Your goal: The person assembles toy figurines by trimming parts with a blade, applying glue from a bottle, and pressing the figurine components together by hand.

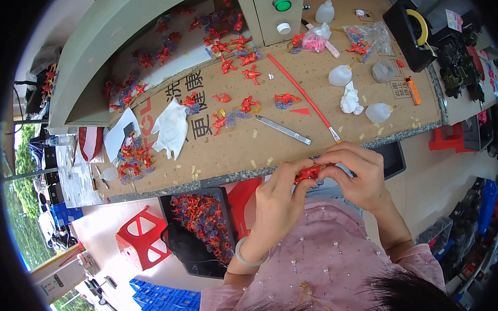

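Note:
My left hand (279, 194) and my right hand (357, 172) meet at the front edge of the bench, both closed on one small red figurine (307, 175). Fingertips of both hands press on it and hide part of its shape. Just beyond my hands lies a red-handled paintbrush (304, 96), its bristle end toward me. A metal craft knife (283, 129) rests left of the brush. Several more red figurines with bluish translucent bases, such as this one (248, 104), are scattered on the cardboard-covered bench top (227, 156).
A grey hooded booth (87, 68) with figurines inside stands at the back left. A white glove (172, 128), plastic squeeze bottles (340, 75), crumpled tissue (350, 99) and an orange cutter (413, 90) lie about. Below are a black crate of figurines (202, 220) and a red stool (138, 239).

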{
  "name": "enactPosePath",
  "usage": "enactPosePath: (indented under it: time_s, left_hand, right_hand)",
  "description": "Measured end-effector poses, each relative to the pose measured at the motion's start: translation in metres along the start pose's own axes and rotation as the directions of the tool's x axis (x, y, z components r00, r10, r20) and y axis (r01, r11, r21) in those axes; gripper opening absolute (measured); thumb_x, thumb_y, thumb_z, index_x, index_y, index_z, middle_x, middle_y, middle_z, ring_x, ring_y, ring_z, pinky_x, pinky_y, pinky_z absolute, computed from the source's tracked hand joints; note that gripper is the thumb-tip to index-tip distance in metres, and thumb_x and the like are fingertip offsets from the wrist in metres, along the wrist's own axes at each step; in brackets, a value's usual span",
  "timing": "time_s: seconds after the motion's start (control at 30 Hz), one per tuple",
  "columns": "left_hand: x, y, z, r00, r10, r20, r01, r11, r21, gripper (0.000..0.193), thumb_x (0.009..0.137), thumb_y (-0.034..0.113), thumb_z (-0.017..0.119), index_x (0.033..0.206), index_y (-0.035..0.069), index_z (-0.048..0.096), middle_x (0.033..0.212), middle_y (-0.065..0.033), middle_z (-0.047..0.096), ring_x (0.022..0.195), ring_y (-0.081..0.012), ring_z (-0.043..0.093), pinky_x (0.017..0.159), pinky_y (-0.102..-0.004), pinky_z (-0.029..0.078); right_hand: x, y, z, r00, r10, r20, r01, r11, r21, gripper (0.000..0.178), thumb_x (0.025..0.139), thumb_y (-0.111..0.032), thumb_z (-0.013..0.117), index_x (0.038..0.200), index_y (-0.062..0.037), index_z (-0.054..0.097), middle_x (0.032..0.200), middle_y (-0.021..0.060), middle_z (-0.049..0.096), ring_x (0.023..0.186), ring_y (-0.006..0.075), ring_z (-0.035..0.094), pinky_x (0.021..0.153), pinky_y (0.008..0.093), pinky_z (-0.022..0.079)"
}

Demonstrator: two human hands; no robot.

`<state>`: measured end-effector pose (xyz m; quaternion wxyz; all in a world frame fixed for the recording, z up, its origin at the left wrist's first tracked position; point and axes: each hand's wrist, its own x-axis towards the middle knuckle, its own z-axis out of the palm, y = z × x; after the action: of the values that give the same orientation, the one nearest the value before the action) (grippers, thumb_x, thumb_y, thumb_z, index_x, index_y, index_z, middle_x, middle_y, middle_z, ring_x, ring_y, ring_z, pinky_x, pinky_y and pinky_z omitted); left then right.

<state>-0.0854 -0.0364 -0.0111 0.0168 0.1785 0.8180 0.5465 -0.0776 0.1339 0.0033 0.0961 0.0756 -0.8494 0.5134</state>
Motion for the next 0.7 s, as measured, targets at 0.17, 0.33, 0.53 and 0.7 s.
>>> enactPosePath:
  time_s: [0.17, 0.33, 0.53, 0.7]
  left_hand:
    - [-0.003, -0.007, 0.001, 0.998, 0.028, -0.058, -0.027, 1.000, 0.009, 0.037, 0.076, 0.001, 0.073, 0.110, 0.001, 0.057, 0.091, -0.0123, 0.067, 0.075, -0.0232, 0.069, 0.061, -0.0298, 0.053]
    - [0.000, -0.006, -0.003, 0.978, 0.202, -0.044, -0.197, 0.976, 0.097, 0.039, 0.075, 0.002, 0.074, 0.111, 0.000, 0.057, 0.094, -0.0124, 0.068, 0.074, -0.0235, 0.069, 0.061, -0.0292, 0.053]
    - [0.002, -0.006, -0.006, 0.973, 0.218, -0.075, -0.212, 0.974, 0.084, 0.040, 0.074, 0.002, 0.074, 0.111, 0.002, 0.058, 0.094, -0.0118, 0.069, 0.073, -0.0233, 0.068, 0.060, -0.0287, 0.053]
    - [0.003, -0.004, -0.009, 0.979, 0.204, -0.027, -0.199, 0.973, 0.121, 0.039, 0.070, -0.002, 0.078, 0.104, -0.002, 0.060, 0.093, -0.0101, 0.070, 0.078, -0.0177, 0.071, 0.066, -0.0236, 0.054]
  right_hand:
    - [-0.001, 0.009, 0.005, 0.998, -0.058, 0.007, 0.058, 0.998, 0.005, 0.019, 0.066, 0.008, 0.071, 0.083, 0.0022, 0.065, 0.081, 0.0125, 0.066, 0.070, 0.0241, 0.065, 0.061, 0.0309, 0.051]
    - [0.002, 0.008, 0.010, 0.988, -0.152, -0.028, 0.153, 0.988, 0.029, 0.022, 0.062, 0.013, 0.067, 0.081, 0.0033, 0.063, 0.080, 0.0126, 0.063, 0.071, 0.0272, 0.063, 0.060, 0.0342, 0.051]
    - [0.006, 0.006, 0.012, 0.978, -0.201, -0.056, 0.203, 0.979, 0.021, 0.023, 0.055, 0.014, 0.069, 0.075, 0.0038, 0.064, 0.076, 0.0118, 0.065, 0.071, 0.0261, 0.064, 0.061, 0.0322, 0.051]
    - [0.006, 0.006, 0.014, 0.978, -0.199, -0.060, 0.201, 0.979, 0.037, 0.024, 0.054, 0.014, 0.070, 0.075, 0.0040, 0.064, 0.076, 0.0120, 0.065, 0.072, 0.0268, 0.064, 0.061, 0.0327, 0.051]
